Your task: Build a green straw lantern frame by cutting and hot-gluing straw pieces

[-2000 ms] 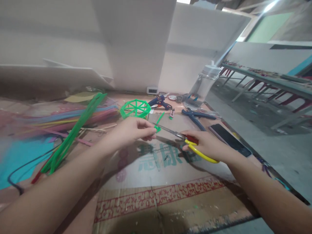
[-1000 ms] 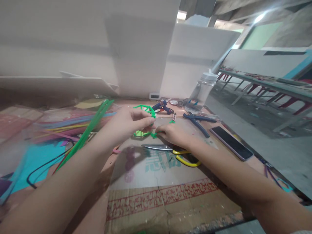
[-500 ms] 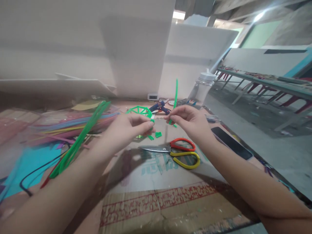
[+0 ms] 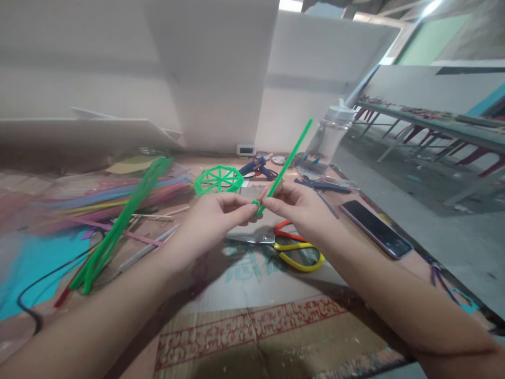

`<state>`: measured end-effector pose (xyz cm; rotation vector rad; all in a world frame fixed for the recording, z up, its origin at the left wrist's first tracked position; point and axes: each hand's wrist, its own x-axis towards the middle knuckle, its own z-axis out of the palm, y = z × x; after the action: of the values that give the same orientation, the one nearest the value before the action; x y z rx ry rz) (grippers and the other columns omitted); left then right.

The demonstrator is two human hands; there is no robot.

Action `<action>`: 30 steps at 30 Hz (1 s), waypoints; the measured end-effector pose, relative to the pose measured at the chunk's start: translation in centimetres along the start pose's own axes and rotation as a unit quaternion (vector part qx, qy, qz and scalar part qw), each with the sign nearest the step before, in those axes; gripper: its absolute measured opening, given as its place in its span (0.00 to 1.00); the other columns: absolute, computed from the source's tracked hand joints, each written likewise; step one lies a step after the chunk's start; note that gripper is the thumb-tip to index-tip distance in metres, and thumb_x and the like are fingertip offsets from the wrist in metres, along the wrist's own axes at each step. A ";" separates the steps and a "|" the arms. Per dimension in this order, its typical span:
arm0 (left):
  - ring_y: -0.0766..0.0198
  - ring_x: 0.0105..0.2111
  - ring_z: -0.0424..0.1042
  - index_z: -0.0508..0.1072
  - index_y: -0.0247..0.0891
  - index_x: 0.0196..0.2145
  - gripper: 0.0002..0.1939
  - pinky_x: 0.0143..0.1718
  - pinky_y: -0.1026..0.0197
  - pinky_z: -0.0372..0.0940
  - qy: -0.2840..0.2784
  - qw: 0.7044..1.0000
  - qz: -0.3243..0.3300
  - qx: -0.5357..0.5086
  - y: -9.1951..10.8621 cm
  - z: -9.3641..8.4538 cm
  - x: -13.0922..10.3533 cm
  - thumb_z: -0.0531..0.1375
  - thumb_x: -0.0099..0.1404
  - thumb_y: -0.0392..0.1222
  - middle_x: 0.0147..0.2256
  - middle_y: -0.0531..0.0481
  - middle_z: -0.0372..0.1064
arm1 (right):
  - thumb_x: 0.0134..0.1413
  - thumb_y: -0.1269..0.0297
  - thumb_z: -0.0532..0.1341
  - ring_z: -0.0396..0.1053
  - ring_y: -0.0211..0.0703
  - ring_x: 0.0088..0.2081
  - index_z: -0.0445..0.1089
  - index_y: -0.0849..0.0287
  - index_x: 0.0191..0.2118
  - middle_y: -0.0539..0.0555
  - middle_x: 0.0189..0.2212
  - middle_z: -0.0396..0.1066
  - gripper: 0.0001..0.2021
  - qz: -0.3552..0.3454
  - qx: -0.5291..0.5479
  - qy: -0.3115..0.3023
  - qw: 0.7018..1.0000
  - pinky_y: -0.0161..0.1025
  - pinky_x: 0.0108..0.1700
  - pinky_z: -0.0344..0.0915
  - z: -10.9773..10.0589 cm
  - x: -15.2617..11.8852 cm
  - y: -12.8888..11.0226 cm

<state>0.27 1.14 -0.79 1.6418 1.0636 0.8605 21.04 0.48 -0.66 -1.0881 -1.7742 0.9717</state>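
Right hand (image 4: 303,204) and left hand (image 4: 219,213), both pinched closed. Scissors (image 4: 270,239), red-and-yellow handled, lie beneath them. Green wheel (image 4: 219,180) lies behind the left hand. Green stick (image 4: 291,158) slants upward, gripped by the right hand. Small green piece (image 4: 255,202) sits in the left fingertips, beside the stick.

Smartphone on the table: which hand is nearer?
Right. The right hand is to the smartphone's left, not touching it, and holds a green pipe cleaner; the left hand is farther left, pinching a small green piece.
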 end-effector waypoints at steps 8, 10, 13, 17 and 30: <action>0.60 0.33 0.78 0.82 0.40 0.34 0.16 0.38 0.60 0.69 -0.015 0.999 -0.034 -0.036 -0.3 0.2 0.1 0.70 0.59 0.56 0.33 0.50 0.81 | 0.55 0.55 0.68 0.72 0.43 0.37 0.66 0.56 0.33 0.50 0.32 0.72 0.13 0.029 0.043 0.017 0.999 0.46 0.45 0.72 1.0 -0.1 -0.1; 0.60 0.33 0.79 0.82 0.40 0.34 0.16 0.38 0.60 0.69 -0.018 0.998 -0.038 -0.041 -0.4 0.1 0.1 0.70 0.59 0.56 0.33 0.50 0.81 | 0.55 0.55 0.68 0.73 0.43 0.36 0.67 0.56 0.33 0.51 0.32 0.73 0.12 0.020 0.032 0.027 0.999 0.46 0.44 0.72 1.0 -0.1 0.0; 0.60 0.33 0.78 0.82 0.40 0.34 0.15 0.38 0.60 0.68 -0.017 0.998 -0.041 -0.039 -0.4 0.1 0.1 0.70 0.59 0.54 0.32 0.50 0.81 | 0.55 0.55 0.68 0.73 0.43 0.35 0.68 0.56 0.33 0.51 0.31 0.74 0.12 -0.002 0.027 0.038 0.999 0.44 0.41 0.72 1.2 -0.1 0.0; 0.61 0.33 0.78 0.83 0.38 0.34 0.11 0.38 0.60 0.68 -0.026 0.999 -0.009 -0.045 -0.2 0.3 0.1 0.69 0.60 0.49 0.32 0.50 0.81 | 0.54 0.59 0.68 0.74 0.42 0.32 0.68 0.56 0.32 0.49 0.29 0.74 0.09 -0.020 0.022 0.059 0.998 0.41 0.37 0.72 1.4 -0.1 -0.1; 0.65 0.33 0.76 0.80 0.36 0.31 0.05 0.41 0.62 0.69 -0.053 0.987 0.019 -0.150 -0.1 1.0 -0.1 0.66 0.62 0.40 0.31 0.49 0.79 | 0.55 0.42 0.67 0.74 0.47 0.30 0.76 0.56 0.29 0.54 0.25 0.77 0.21 -0.042 -0.069 0.075 0.994 0.41 0.34 0.70 0.8 -0.3 -0.2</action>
<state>1.07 0.74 -1.14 1.4397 0.7897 0.9009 20.30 -0.06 -0.82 -1.1320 -1.7692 0.7065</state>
